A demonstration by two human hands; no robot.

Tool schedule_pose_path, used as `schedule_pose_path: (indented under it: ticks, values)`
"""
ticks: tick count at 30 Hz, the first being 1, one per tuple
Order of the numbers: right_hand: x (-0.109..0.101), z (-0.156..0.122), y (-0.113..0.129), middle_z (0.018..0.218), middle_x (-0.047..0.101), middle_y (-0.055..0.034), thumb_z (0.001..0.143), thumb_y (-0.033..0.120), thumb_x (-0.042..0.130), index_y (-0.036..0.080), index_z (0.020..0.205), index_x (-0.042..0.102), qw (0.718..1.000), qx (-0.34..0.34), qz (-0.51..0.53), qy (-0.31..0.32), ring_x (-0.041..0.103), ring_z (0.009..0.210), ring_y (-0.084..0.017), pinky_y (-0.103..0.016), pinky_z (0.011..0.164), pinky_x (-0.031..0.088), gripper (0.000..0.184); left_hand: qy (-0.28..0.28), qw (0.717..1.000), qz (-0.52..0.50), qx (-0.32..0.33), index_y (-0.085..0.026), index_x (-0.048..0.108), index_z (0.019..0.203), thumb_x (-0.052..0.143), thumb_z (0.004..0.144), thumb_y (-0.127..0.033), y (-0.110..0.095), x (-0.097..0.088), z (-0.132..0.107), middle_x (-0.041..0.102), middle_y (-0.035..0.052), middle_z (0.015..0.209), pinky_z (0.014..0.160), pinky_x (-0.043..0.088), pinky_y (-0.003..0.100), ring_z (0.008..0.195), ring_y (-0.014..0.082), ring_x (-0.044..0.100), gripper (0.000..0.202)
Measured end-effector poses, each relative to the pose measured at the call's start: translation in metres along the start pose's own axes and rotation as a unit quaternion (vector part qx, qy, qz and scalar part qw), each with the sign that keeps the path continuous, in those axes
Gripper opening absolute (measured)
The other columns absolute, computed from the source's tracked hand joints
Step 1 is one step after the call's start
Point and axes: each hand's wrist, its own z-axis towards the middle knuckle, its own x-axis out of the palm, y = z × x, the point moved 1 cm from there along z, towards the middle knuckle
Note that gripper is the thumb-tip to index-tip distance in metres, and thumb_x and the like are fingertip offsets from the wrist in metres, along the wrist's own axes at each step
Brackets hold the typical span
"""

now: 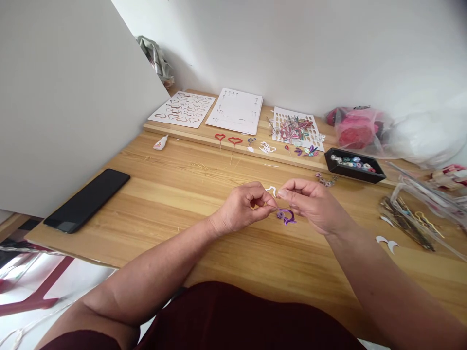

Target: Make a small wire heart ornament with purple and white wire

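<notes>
My left hand (248,206) is closed in a pinch. From its thumb and fingertip reaches the end of a small purple curved piece (290,215), which looks wrapped in thread. Close on the right, my right hand (310,201) also pinches thumb against finger; whatever is between them is too fine to make out. A white wavy cut-out (272,190) shows just behind the fingertips, and I cannot tell if the right hand touches it. Several purple and teal petal shapes (308,151) and red wrapped outlines on wires (235,141) lie farther back.
A phone (87,199) and a glue bottle (161,142) lie left. On the back ledge are cut paper sheets (235,112). A black tray (353,167) holds thread spools. White crescents (387,243) and a clear case (412,214) of metal pieces lie right.
</notes>
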Motion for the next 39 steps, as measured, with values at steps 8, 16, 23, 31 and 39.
schedule_pose_path:
  ticks: [8, 16, 23, 31, 39]
  values:
    - [0.018, -0.007, -0.047, 0.056, 0.047, 0.0075, 0.066, 0.036, 0.086, 0.019, 0.074, 0.059, 0.969, 0.129, 0.211, 0.014, 0.032, 0.042, -0.003, -0.019, 0.041, 0.023, 0.033, -0.098, 0.985, -0.085, -0.112, -0.013, 0.067, 0.073, 0.071, 0.080, -0.028, 0.003, -0.001, 0.003, 0.059, -0.0008, 0.065, 0.054, 0.037, 0.021, 0.056, 0.0067, 0.044, 0.017]
    - [0.024, -0.037, -0.023, 0.059, 0.052, 0.0032, 0.084, 0.038, 0.072, 0.019, 0.072, 0.063, 1.000, -0.014, -0.004, -0.025, 0.037, 0.048, -0.007, -0.023, 0.045, 0.028, 0.025, -0.138, 0.986, 0.049, -0.081, -0.015, 0.069, 0.072, 0.071, 0.076, -0.016, 0.012, 0.000, 0.003, 0.058, -0.0015, 0.064, 0.057, 0.038, 0.021, 0.058, 0.0078, 0.047, 0.005]
    - [0.001, -0.008, 0.002, 0.055, 0.049, 0.0034, 0.078, 0.038, 0.075, 0.019, 0.072, 0.069, 0.986, -0.096, -0.098, -0.090, 0.036, 0.050, -0.008, -0.025, 0.047, 0.029, 0.021, -0.017, 1.000, -0.011, -0.022, -0.014, 0.068, 0.072, 0.070, 0.081, -0.018, 0.001, 0.001, 0.000, 0.059, 0.0001, 0.068, 0.060, 0.040, 0.022, 0.062, 0.0081, 0.049, 0.010]
    - [0.013, 0.003, -0.037, 0.055, 0.047, 0.0075, 0.058, 0.034, 0.088, 0.018, 0.076, 0.066, 0.977, 0.088, 0.191, -0.041, 0.029, 0.042, -0.003, -0.019, 0.040, 0.023, 0.032, -0.077, 0.980, -0.137, -0.118, -0.013, 0.067, 0.074, 0.073, 0.080, -0.030, 0.002, 0.000, 0.002, 0.058, -0.0008, 0.066, 0.053, 0.036, 0.021, 0.056, 0.0066, 0.044, 0.019]
    - [0.034, -0.033, -0.037, 0.057, 0.052, 0.0035, 0.084, 0.040, 0.072, 0.019, 0.076, 0.065, 0.999, 0.010, 0.019, -0.027, 0.038, 0.045, -0.007, -0.024, 0.044, 0.029, 0.024, -0.166, 0.980, 0.055, -0.093, -0.016, 0.069, 0.073, 0.070, 0.078, -0.019, 0.010, -0.001, 0.001, 0.060, -0.0008, 0.066, 0.058, 0.040, 0.022, 0.059, 0.0085, 0.047, 0.006]
